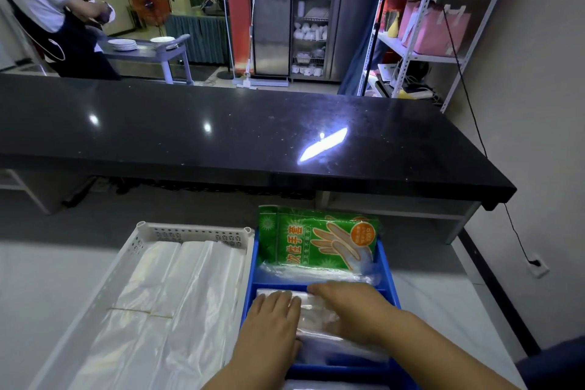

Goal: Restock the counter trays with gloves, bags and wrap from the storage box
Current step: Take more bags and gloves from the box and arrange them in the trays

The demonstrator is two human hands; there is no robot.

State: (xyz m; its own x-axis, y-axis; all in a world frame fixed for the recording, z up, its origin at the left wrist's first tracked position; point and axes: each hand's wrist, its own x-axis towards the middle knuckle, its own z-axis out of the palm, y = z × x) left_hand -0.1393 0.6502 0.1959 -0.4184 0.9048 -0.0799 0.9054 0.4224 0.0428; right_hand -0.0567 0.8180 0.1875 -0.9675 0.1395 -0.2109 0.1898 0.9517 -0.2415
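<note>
A blue divided tray [387, 272] sits on the white counter in front of me. Green packs of disposable gloves [316, 239] stand in its far compartment. In the middle compartment lies a clear plastic packet [316, 320], a stack of bags or gloves. My left hand [272, 323] lies flat on the packet's left end. My right hand [351, 307] presses with straight fingers on its top and right side. Left of the blue tray, a white perforated tray [190, 231] holds folded white plastic bags [177, 288]. No storage box is in view.
A raised black stone counter [221, 123] runs across just beyond the trays. Behind it a person in an apron stands at the far left by a cart with plates [142, 43]. A dish cabinet [311, 25] and metal shelving [437, 25] stand at the back.
</note>
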